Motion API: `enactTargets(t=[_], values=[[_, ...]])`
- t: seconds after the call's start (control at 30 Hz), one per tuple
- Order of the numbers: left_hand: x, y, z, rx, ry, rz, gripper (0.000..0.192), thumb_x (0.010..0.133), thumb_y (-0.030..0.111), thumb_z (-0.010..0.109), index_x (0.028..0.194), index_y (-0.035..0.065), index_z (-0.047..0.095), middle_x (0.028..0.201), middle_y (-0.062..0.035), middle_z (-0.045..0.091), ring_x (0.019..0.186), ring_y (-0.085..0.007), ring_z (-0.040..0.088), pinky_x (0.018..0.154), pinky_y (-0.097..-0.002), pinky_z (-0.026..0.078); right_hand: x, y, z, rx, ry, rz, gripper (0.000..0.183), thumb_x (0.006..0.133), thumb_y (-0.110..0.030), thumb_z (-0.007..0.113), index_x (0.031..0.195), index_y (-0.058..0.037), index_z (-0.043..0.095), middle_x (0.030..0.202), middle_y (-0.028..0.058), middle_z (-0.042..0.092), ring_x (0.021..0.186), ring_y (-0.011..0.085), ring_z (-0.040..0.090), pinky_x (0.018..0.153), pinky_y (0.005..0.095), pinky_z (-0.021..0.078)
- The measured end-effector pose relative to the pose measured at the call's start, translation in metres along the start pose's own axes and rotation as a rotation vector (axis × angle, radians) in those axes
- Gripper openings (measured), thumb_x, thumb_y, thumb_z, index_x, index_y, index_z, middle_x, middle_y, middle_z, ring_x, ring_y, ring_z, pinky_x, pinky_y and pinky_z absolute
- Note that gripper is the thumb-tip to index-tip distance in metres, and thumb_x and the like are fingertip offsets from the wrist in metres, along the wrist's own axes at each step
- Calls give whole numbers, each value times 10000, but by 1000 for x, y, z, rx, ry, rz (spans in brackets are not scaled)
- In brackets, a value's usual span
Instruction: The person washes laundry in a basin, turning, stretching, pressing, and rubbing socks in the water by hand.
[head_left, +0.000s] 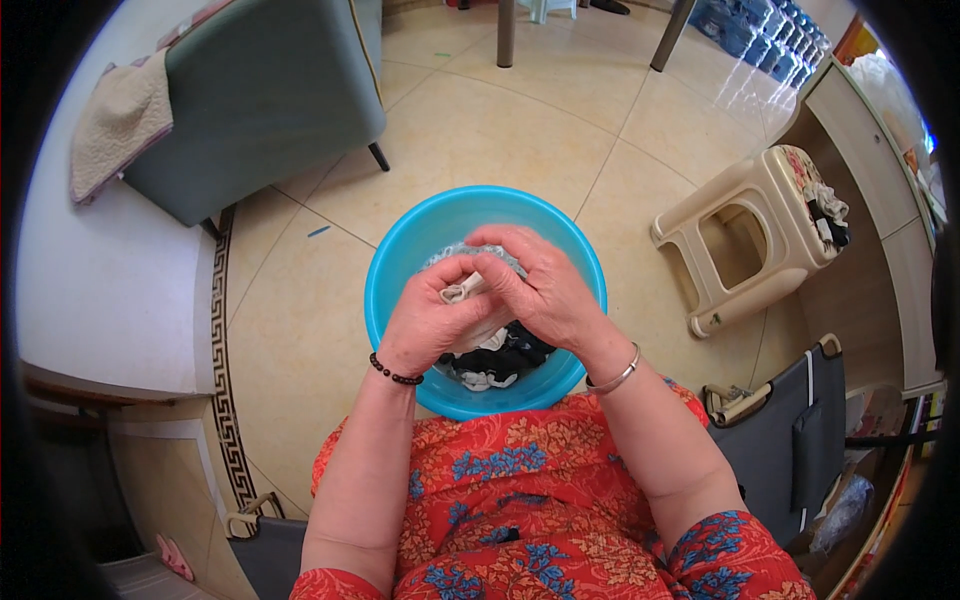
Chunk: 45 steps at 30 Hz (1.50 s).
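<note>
A round blue plastic basin (386, 247) stands on the tiled floor before me. Over it, my left hand (442, 315) grips a white cloth piece (480, 334), its bunched edge showing between thumb and fingers. My right hand (532, 281) meets it from the right, fingers curled over the same cloth and partly blurred; its palm side is hidden. Below the hands, black and white cloth items (499, 360) lie in the basin, which look like socks. Suds or bubbly water (442, 253) show behind the fingers.
A beige plastic stool (675, 262) at the right bears small black and white cloths (829, 210). A grey-green sofa (262, 97) stands at upper left with a quilted cloth (124, 124) over its side. Table legs (506, 34), blue water bottles (765, 37) and a cabinet (862, 142) stand further off.
</note>
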<state>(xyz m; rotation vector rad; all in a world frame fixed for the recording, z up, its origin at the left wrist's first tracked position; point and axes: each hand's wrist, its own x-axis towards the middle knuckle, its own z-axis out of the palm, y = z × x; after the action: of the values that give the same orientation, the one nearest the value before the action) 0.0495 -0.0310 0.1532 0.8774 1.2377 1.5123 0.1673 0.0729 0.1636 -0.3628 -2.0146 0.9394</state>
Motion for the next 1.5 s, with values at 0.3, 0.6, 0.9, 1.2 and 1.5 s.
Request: enactTargets(t=[0.3,0.6,0.9,1.2,1.5], values=[[1,2,-20,-309,81,-102,189,875,181,629,991,33,613,942,-42,632,838,-103,599,734,-246,502,0,2,-20,341,-91,577,271,903,-259,569,824,-2,598,716,-35,553,641,48,462,560,226,401],[5,-8,-22,-302,174,24,231,925,258,553,963,36,608,881,-32,619,812,-107,587,729,-255,493,0,-5,-14,287,-250,585,266,903,-271,576,838,-17,621,722,-26,587,653,44,498,577,219,423],[3,5,-14,-251,90,-147,273,913,230,573,1060,2,594,966,-67,631,850,-115,598,757,-254,493,-2,10,-14,554,-113,788,274,904,-274,578,824,-18,630,737,-12,600,657,47,507,579,220,429],[5,-2,-19,-418,-12,-209,269,893,175,596,1092,-6,584,1014,-56,631,899,-119,600,792,-260,488,-6,14,-4,69,67,407,153,849,-169,616,857,-17,629,721,65,610,637,178,563,590,294,453],[5,-5,-16,-378,31,-167,247,883,167,608,1072,8,608,986,-45,639,875,-111,602,768,-251,491,-8,-8,2,-138,-8,89,75,777,-98,638,828,-43,631,753,102,614,716,281,595,659,367,467]])
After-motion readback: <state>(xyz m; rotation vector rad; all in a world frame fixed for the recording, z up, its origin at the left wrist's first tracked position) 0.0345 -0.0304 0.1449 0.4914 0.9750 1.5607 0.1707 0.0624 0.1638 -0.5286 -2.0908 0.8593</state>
